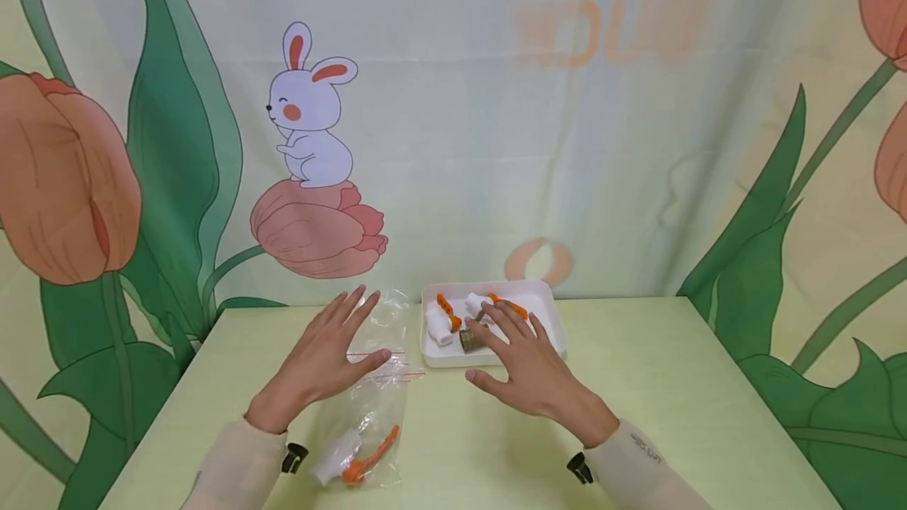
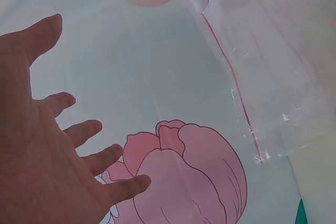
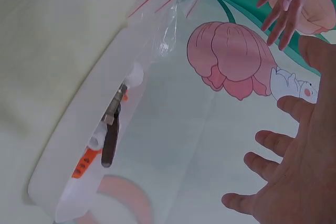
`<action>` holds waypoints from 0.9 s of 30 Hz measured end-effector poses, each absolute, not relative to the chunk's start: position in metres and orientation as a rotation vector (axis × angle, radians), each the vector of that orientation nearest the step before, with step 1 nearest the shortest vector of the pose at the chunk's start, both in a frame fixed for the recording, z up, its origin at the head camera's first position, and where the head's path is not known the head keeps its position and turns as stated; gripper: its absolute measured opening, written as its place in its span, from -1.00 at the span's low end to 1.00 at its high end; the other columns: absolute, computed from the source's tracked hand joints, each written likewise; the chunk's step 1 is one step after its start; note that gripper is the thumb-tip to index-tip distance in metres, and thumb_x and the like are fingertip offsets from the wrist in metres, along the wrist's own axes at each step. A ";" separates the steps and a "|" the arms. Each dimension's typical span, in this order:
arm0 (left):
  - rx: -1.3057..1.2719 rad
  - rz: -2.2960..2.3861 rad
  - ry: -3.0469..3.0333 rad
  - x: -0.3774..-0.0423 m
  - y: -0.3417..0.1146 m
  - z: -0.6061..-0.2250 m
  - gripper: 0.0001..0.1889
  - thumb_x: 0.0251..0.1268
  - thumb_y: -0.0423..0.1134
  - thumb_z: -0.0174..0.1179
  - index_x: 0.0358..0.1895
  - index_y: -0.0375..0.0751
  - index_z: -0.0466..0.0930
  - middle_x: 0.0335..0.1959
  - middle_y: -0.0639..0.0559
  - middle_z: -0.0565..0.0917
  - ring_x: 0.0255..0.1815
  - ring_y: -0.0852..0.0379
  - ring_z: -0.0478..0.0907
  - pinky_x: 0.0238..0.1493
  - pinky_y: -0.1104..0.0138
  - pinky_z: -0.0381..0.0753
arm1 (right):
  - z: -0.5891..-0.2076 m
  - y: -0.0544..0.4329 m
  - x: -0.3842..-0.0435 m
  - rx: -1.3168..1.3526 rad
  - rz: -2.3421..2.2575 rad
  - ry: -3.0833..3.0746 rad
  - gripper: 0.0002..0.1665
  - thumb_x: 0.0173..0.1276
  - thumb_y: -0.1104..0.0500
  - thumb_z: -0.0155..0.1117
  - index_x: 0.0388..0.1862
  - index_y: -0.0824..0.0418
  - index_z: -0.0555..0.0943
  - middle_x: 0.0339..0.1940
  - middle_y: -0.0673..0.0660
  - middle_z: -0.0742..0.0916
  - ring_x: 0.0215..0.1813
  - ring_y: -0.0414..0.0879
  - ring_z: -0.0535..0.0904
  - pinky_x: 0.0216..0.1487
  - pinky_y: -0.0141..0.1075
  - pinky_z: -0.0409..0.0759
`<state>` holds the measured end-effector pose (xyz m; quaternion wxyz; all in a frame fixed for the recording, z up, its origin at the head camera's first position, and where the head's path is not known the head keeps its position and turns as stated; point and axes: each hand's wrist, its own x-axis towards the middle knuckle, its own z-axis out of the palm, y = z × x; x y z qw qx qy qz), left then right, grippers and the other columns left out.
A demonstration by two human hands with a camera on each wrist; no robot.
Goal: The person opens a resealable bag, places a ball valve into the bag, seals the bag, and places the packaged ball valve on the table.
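Note:
My left hand (image 1: 319,360) hovers with fingers spread above clear zip-lock bags (image 1: 379,408) that have red seal lines. Through the plastic near the front edge shows a white plastic valve (image 1: 338,455) with an orange lever handle (image 1: 375,455). Fingers apart and holding nothing, my right hand (image 1: 527,372) is over the front of a white tray (image 1: 492,360). In the tray are white plastic valves (image 1: 439,325) with orange handles and a metal valve (image 1: 471,339), partly covered by the right fingers in the head view. Its dark handle (image 3: 110,142) shows in the right wrist view.
A pale green tabletop (image 1: 638,384) carries the tray and bags. Behind it hangs a curtain (image 1: 439,140) printed with tulips and a rabbit, close to the tray's far side. Both sleeves have a black wrist clip (image 1: 294,458) near the cuff.

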<state>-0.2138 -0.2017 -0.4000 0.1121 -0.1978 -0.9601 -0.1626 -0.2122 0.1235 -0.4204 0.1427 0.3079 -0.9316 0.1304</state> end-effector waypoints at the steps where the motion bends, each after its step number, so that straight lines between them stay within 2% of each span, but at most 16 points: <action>1: -0.585 -0.476 -2.825 -0.216 -0.200 -0.399 -0.08 0.24 0.26 0.18 0.58 0.04 -0.01 0.61 -0.14 0.03 0.59 -0.28 -0.05 0.52 -0.22 0.01 | -0.420 0.126 -0.212 0.885 0.369 -2.683 -0.20 0.41 -0.42 -0.07 0.56 -0.24 0.14 0.62 -0.05 0.17 0.63 0.01 0.02 0.50 0.31 0.04; 6: -0.575 -0.477 -2.864 -0.226 -0.196 -0.396 -0.08 0.24 0.25 0.18 0.58 0.04 -0.02 0.62 -0.14 0.00 0.60 -0.29 -0.06 0.51 -0.24 0.03 | -0.418 0.139 -0.214 0.862 0.341 -2.663 -0.20 0.41 -0.45 -0.11 0.57 -0.32 0.06 0.61 -0.05 0.18 0.63 0.00 0.04 0.47 0.34 0.07; 13: -0.529 -0.488 -2.967 -0.246 -0.193 -0.401 -0.06 0.24 0.24 0.20 0.59 0.07 -0.05 0.61 -0.14 0.00 0.58 -0.34 -0.03 0.44 -0.31 0.12 | -0.423 0.151 -0.216 0.834 0.347 -2.687 -0.20 0.41 -0.43 -0.08 0.56 -0.24 0.13 0.62 -0.07 0.16 0.61 0.09 0.08 0.49 0.34 -0.01; 21: -0.541 -0.484 -3.066 -0.271 -0.191 -0.420 -0.09 0.28 0.05 0.27 0.59 -0.03 -0.05 0.60 -0.23 0.01 0.55 -0.36 0.05 0.31 -0.32 0.32 | -0.428 0.159 -0.216 0.831 0.347 -2.677 -0.18 0.41 -0.41 -0.03 0.57 -0.22 0.13 0.62 -0.04 0.19 0.61 0.08 0.09 0.48 0.35 0.01; 27: -0.497 -0.524 -3.124 -0.282 -0.187 -0.431 -0.12 0.30 0.00 0.27 0.58 -0.03 -0.03 0.59 -0.24 0.02 0.55 -0.36 0.04 0.36 -0.29 0.27 | -0.431 0.162 -0.215 0.823 0.375 -2.691 -0.17 0.40 -0.37 0.04 0.56 -0.18 0.16 0.62 -0.02 0.19 0.60 0.11 0.10 0.47 0.37 0.02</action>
